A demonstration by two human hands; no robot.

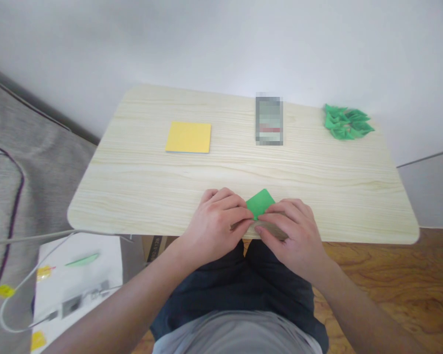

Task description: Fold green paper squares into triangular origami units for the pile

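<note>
A small piece of green paper [261,202] lies at the table's front edge, one corner pointing away from me. My left hand [221,221] grips its left side, thumb and fingers pressed together at the near corner. On the other side my right hand [292,230] pinches the paper's near right part between thumb and fingers. The fingertips of both hands almost meet there and hide the paper's lower edge, so any crease cannot be made out. Folded green paper pieces [347,123] sit in a cluster at the table's back right.
A stack of yellow square paper [188,137] lies left of centre on the pale wooden table [133,196]. Near the back edge is a blurred-out, phone-like rectangle [269,121]. Below left, a white surface [84,246] carries cables and paper scraps. A grey cloth-covered piece [51,172] stands at the left.
</note>
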